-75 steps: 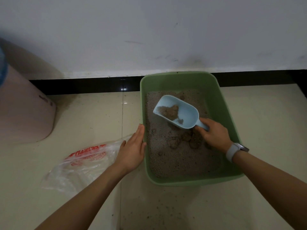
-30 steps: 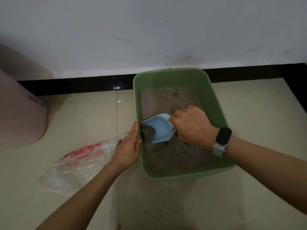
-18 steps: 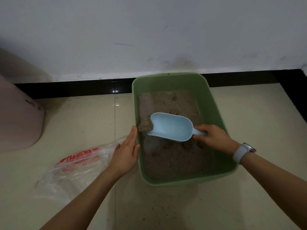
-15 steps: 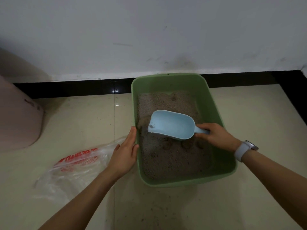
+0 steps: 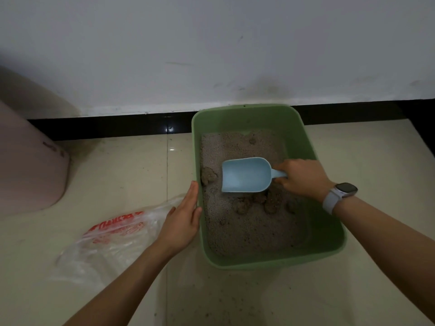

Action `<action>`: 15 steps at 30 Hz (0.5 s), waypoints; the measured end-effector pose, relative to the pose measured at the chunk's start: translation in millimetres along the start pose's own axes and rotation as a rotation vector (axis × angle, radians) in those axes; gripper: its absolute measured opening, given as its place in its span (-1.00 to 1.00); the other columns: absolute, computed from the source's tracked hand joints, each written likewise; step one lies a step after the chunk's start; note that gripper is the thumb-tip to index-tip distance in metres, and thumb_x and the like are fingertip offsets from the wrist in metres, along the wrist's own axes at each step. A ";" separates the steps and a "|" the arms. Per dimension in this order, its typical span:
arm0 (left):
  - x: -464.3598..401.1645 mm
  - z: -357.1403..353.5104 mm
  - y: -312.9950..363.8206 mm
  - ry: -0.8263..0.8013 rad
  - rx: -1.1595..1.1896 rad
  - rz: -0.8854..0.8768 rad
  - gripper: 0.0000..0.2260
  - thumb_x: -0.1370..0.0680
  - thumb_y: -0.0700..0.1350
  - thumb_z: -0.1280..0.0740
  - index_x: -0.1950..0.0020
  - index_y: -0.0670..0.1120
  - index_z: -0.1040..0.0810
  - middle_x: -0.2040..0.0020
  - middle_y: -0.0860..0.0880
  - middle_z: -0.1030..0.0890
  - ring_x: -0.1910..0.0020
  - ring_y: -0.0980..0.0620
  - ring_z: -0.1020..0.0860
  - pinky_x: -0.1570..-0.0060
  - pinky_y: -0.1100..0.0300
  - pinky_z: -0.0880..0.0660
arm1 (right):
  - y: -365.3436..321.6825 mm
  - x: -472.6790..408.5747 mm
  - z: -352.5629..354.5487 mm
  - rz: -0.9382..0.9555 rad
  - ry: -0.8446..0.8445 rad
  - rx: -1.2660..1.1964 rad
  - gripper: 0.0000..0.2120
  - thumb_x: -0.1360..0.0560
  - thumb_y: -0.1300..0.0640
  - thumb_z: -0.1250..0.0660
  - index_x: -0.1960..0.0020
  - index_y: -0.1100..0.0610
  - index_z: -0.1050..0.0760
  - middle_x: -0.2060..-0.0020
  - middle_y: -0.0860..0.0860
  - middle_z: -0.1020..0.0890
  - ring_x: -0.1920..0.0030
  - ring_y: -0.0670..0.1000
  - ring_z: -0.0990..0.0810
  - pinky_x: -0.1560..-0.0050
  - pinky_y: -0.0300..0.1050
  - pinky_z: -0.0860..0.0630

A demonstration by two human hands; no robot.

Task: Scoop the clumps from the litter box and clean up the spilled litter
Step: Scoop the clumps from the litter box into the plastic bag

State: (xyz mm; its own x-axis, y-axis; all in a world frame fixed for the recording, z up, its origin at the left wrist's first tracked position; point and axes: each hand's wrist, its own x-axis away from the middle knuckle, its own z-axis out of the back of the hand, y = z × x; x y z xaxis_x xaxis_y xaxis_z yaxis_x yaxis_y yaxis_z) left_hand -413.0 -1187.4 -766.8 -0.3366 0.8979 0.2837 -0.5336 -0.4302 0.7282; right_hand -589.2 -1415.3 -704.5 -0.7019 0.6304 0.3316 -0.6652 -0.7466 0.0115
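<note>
A green litter box stands on the tiled floor against the wall, holding grey litter. My right hand grips the handle of a light blue scoop, held over the litter with its bowl empty and its mouth facing left. Several brown clumps lie in the litter just below the scoop, and one clump sits against the left wall. My left hand rests flat with straight fingers on the outside of the box's left wall. Specks of spilled litter dot the floor in front of the box.
A clear plastic bag with red print lies crumpled on the floor left of the box, beside my left hand. A pale pink bin stands at the far left. A black skirting strip runs along the white wall behind.
The scoop tipped its clump out against the left wall, then drew back to the right over the middle of the litter, now empty. My left hand stayed on the box's side.
</note>
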 end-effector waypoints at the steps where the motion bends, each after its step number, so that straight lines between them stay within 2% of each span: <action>1: -0.1 0.2 0.1 0.002 0.002 0.000 -0.46 -0.63 -0.15 -0.08 -0.52 0.01 0.14 -0.42 0.21 0.09 -0.48 0.10 -0.10 -0.45 -0.06 -0.12 | -5.4 -3.6 2.5 0.013 0.003 0.027 -0.85 -0.50 0.02 -0.21 0.22 -0.02 -0.48 0.28 -0.01 -0.54 0.23 0.03 -0.54 0.27 -0.18 -0.41; 2: -0.4 0.5 -0.1 0.001 0.003 0.000 -0.46 -0.63 -0.15 -0.08 -0.51 0.01 0.14 -0.42 0.21 0.09 -0.48 0.10 -0.10 -0.44 -0.05 -0.13 | -11.1 -7.0 4.7 0.018 0.010 0.045 -0.76 -0.51 0.02 -0.20 0.34 -0.01 -0.37 0.36 -0.03 -0.47 0.27 0.03 -0.49 0.29 -0.18 -0.39; 4: -1.1 1.0 -0.9 -0.008 -0.002 -0.004 -0.46 -0.63 -0.14 -0.08 -0.51 0.02 0.16 -0.42 0.21 0.11 -0.48 0.11 -0.09 -0.45 -0.06 -0.12 | -20.3 -13.6 8.6 0.030 0.026 0.084 -0.64 -0.51 0.03 -0.19 0.42 0.02 -0.20 0.47 -0.06 -0.33 0.34 0.02 -0.42 0.33 -0.20 -0.34; 8: -0.6 0.2 -1.7 -0.011 0.007 0.000 -0.46 -0.63 -0.12 -0.07 -0.49 0.05 0.17 -0.44 0.21 0.11 -0.48 0.09 -0.10 -0.44 -0.08 -0.12 | -30.1 -22.6 15.0 0.061 0.034 0.117 -0.65 -0.52 0.04 -0.19 0.41 0.06 -0.24 0.51 -0.05 -0.31 0.49 -0.04 -0.30 0.43 -0.24 -0.22; 10: -0.5 0.1 -0.9 -0.010 0.007 0.000 -0.46 -0.63 -0.13 -0.08 -0.50 0.04 0.16 -0.44 0.21 0.11 -0.48 0.09 -0.11 -0.44 -0.08 -0.12 | -30.9 -24.7 17.4 0.084 0.062 0.140 -0.70 -0.52 0.03 -0.17 0.37 0.05 -0.30 0.49 -0.06 -0.33 0.46 -0.03 -0.34 0.45 -0.24 -0.21; 13: -1.4 0.6 -1.2 -0.007 0.007 -0.006 -0.46 -0.63 -0.13 -0.08 -0.48 0.07 0.17 -0.44 0.21 0.08 -0.48 0.08 -0.12 -0.43 -0.08 -0.13 | -31.6 -25.5 21.1 0.116 0.118 0.148 -0.70 -0.52 0.02 -0.16 0.38 0.03 -0.28 0.48 -0.07 -0.34 0.42 -0.01 -0.39 0.46 -0.25 -0.21; 15: -1.3 0.6 -2.2 -0.009 0.006 -0.009 -0.46 -0.63 -0.13 -0.08 -0.48 0.08 0.18 -0.44 0.22 0.08 -0.48 0.08 -0.12 -0.43 -0.08 -0.13 | -32.3 -23.9 17.0 0.139 0.113 0.116 -0.77 -0.53 0.01 -0.16 0.29 0.01 -0.39 0.44 -0.06 -0.41 0.39 -0.02 -0.43 0.44 -0.25 -0.26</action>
State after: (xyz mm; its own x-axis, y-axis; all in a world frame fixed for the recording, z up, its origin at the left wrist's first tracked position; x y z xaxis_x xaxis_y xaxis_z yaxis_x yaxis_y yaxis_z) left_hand -411.0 -1187.5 -768.4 -0.3245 0.9026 0.2828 -0.5317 -0.4213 0.7347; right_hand -546.6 -1409.9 -696.8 -0.8131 0.5347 0.2301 -0.5309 -0.8433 0.0838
